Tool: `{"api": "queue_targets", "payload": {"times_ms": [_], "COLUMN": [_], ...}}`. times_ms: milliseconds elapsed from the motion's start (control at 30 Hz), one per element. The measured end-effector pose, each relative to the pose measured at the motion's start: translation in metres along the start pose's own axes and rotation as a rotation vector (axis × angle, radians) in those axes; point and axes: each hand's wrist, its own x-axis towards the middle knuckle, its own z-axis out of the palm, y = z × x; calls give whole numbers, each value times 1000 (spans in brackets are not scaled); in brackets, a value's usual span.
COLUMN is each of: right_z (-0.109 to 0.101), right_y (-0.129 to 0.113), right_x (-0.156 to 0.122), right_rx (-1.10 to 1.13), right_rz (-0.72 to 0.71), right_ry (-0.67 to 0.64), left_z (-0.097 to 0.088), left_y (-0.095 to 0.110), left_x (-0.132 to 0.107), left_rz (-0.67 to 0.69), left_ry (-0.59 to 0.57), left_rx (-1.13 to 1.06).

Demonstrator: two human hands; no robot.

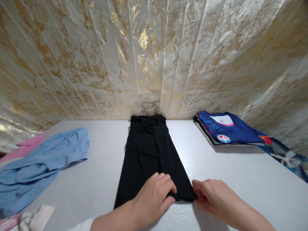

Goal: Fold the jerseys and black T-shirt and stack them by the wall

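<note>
A black garment [144,154], flared like a skirt, lies lengthwise on the white table. Its gathered, crumpled waist end is at the far side by the wall, and the wider hem faces me. My right hand [211,195] pinches the hem's right corner between thumb and fingers. Lying across the near part of the cloth, my left hand [156,195] has its fingers curled and its thumb at the hem edge, gripping the fabric there. The hem's left corner is partly hidden behind my left forearm.
On the white table [103,160], a stack of folded clothes topped by a dark blue shirt [237,131] sits at the right. Sheer blue cloth [288,155] trails beside it. Loose light blue [55,154] and pink clothes [26,146] lie left. A gold-patterned covering [149,64] rises behind.
</note>
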Motion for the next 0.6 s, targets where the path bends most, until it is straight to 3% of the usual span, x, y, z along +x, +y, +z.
{"api": "queue_targets", "payload": {"times_ms": [233, 400, 500, 600], "right_z": [6, -25, -49, -57], "right_y": [6, 8, -1, -9], "right_x": [-7, -6, 14, 54], "right_rx": [-38, 91, 105, 149], "right_rz": [-128, -159, -223, -337], "right_ry": [35, 69, 163, 273], "left_z": [6, -7, -16, -11], "left_y": [1, 6, 4, -4], "left_x": [-5, -13, -13, -10], "left_rz": [60, 243, 254, 291], "left_ry": [-22, -39, -58, -77], "left_rx": [91, 249, 339, 425]}}
